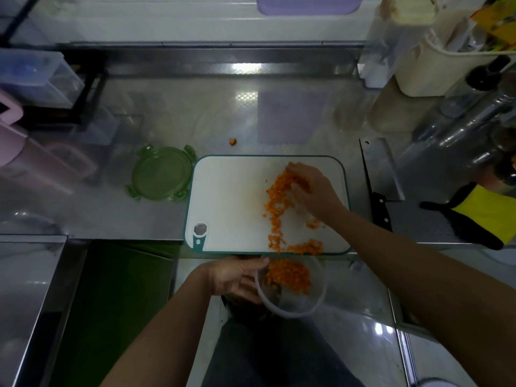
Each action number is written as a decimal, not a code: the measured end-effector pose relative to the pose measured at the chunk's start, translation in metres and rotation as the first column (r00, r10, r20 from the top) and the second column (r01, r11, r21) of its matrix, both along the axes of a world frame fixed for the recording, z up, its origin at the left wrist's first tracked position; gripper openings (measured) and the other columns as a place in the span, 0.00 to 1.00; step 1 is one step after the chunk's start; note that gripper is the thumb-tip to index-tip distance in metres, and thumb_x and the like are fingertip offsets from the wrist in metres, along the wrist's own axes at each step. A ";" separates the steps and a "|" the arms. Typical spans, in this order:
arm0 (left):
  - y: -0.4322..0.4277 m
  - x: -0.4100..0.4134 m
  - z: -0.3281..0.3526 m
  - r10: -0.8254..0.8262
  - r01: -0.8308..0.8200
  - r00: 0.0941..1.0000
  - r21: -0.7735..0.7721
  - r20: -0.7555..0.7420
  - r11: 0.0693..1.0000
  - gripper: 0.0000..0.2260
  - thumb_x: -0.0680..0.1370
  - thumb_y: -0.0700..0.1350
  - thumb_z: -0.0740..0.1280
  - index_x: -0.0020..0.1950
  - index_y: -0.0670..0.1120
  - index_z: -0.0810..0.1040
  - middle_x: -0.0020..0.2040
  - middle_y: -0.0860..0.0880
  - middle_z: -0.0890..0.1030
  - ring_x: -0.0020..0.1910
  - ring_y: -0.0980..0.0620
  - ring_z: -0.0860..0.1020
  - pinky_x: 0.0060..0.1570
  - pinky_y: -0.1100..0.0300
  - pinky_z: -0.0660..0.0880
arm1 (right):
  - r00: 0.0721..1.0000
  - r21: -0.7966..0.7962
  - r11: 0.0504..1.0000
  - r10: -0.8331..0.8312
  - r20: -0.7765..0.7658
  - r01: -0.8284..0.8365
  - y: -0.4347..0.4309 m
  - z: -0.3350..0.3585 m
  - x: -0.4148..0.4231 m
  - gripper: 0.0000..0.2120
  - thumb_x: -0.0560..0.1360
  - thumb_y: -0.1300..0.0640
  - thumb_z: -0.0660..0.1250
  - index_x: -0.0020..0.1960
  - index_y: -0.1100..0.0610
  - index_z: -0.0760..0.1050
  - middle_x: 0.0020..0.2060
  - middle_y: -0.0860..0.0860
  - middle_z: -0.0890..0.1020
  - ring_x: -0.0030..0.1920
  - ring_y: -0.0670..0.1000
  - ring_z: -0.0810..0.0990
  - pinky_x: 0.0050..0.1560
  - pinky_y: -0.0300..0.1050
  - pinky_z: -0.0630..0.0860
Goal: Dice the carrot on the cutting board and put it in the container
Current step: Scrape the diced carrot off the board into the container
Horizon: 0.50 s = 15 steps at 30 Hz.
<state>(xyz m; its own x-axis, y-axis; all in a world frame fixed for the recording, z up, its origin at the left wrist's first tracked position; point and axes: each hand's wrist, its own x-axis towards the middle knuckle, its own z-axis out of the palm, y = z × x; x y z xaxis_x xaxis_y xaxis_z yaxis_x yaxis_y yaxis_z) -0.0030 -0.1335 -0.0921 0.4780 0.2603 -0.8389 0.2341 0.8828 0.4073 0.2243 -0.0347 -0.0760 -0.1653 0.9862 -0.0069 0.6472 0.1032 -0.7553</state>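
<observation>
Gripping part-filled container with left hand just under near edge of cutting board. Cupping right hand over diced carrot on board's right half; grasp of pieces indiscernible.

**Q:** Left arm?
**A:** The forearm reaches up toward the near edge of the cutting board. Just short of that edge, the left grip wraps thumb and fingers round the left wall of the container.

**Q:** Right arm?
**A:** The forearm crosses the board's near right corner. The right grip is palm-down over the board's right half, fingers bent over the carrot dice. It is unclear whether it holds any.
</observation>
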 end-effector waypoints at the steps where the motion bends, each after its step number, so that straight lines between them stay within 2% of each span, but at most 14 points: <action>1: 0.001 -0.001 0.000 -0.005 0.005 1.000 0.000 0.001 1.000 0.24 0.72 0.54 0.70 0.63 0.40 0.76 0.59 0.38 0.80 0.58 0.40 0.79 0.56 0.45 0.78 | 0.999 -0.029 0.999 0.032 0.013 -0.031 0.000 -0.002 0.000 0.18 0.77 0.65 0.63 0.66 0.59 0.74 0.65 0.56 0.75 0.67 0.54 0.70 0.67 0.40 0.62; 3: 0.002 -0.002 -0.001 -0.013 0.013 1.000 0.000 0.012 1.000 0.24 0.72 0.53 0.70 0.63 0.41 0.76 0.59 0.38 0.80 0.59 0.39 0.79 0.58 0.43 0.76 | 0.999 -0.025 0.999 0.033 -0.008 -0.033 0.003 -0.002 0.002 0.15 0.77 0.64 0.64 0.63 0.58 0.77 0.59 0.55 0.78 0.61 0.54 0.75 0.63 0.40 0.67; 6: 0.004 -0.003 0.000 -0.009 0.009 1.000 0.002 0.013 1.000 0.23 0.73 0.52 0.70 0.63 0.42 0.76 0.59 0.39 0.80 0.59 0.39 0.78 0.60 0.41 0.75 | 0.996 0.084 0.994 -0.070 -0.061 0.075 0.018 -0.001 0.006 0.12 0.76 0.64 0.65 0.57 0.57 0.80 0.53 0.54 0.81 0.56 0.53 0.77 0.60 0.47 0.72; 8: 0.003 -0.002 0.000 -0.008 0.008 1.000 -0.001 0.007 1.000 0.22 0.73 0.51 0.70 0.63 0.42 0.76 0.58 0.39 0.81 0.59 0.39 0.79 0.60 0.41 0.75 | 0.997 0.074 0.995 -0.071 -0.019 0.072 0.027 -0.005 0.005 0.14 0.76 0.62 0.64 0.61 0.58 0.78 0.60 0.54 0.79 0.62 0.54 0.74 0.65 0.42 0.66; 10: 0.003 -0.001 0.002 -0.003 0.004 1.000 -0.008 0.014 1.000 0.22 0.73 0.51 0.70 0.64 0.42 0.75 0.58 0.39 0.81 0.58 0.39 0.79 0.59 0.42 0.76 | 1.000 -0.034 0.999 -0.021 0.004 0.021 0.025 -0.011 0.003 0.17 0.78 0.62 0.63 0.67 0.59 0.73 0.68 0.55 0.73 0.69 0.52 0.67 0.68 0.37 0.58; 12: 0.003 -0.001 0.003 -0.004 0.004 1.000 -0.011 0.016 1.000 0.22 0.74 0.51 0.69 0.65 0.43 0.75 0.58 0.40 0.81 0.58 0.40 0.79 0.57 0.44 0.77 | 0.999 -0.060 0.998 0.031 -0.016 -0.032 0.015 -0.016 0.001 0.17 0.78 0.63 0.63 0.67 0.60 0.72 0.69 0.55 0.71 0.72 0.51 0.65 0.72 0.40 0.57; 15: 0.002 0.000 0.003 -0.001 0.001 1.000 -0.010 0.009 1.000 0.22 0.75 0.52 0.68 0.65 0.43 0.75 0.59 0.40 0.81 0.58 0.40 0.79 0.57 0.44 0.77 | 0.993 -0.032 0.995 0.094 -0.071 -0.097 -0.004 -0.017 0.004 0.16 0.78 0.64 0.63 0.65 0.59 0.75 0.66 0.56 0.75 0.69 0.49 0.67 0.72 0.43 0.60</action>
